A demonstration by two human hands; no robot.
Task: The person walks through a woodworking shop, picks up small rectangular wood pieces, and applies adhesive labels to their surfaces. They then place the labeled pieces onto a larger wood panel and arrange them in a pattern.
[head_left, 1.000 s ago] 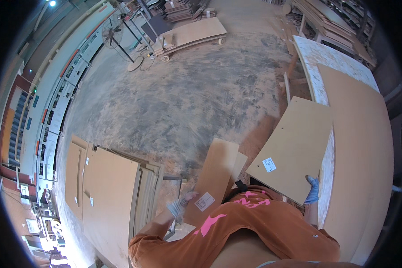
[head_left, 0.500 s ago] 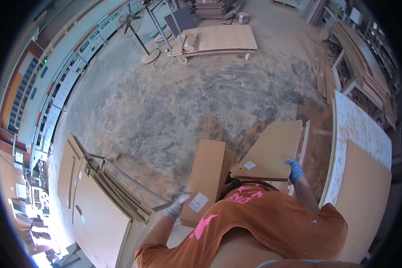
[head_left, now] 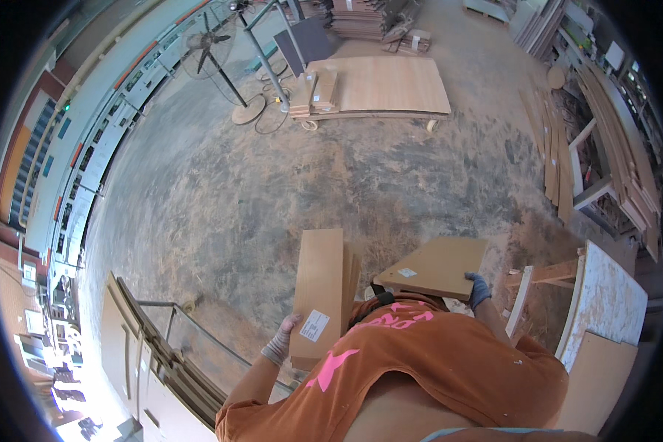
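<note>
A: Wooden panels, two of them, carried in front of an orange-shirted person over a dusty concrete floor [head_left: 221, 199].

B: Which hand holds which?

A: Left hand [head_left: 281, 340], gloved, closed on the edge of the long narrow panel [head_left: 319, 283]. Right hand [head_left: 479, 289], blue-gloved, closed on the corner of the broader panel [head_left: 436, 265].

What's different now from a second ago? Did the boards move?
The view swung: the rack of boards slid down-left, the white table moved to the right edge, and the far cart of boards came closer. The right hand swung its wide board off the table stack, in front of the body. The left hand still grips the narrow boards.
</note>
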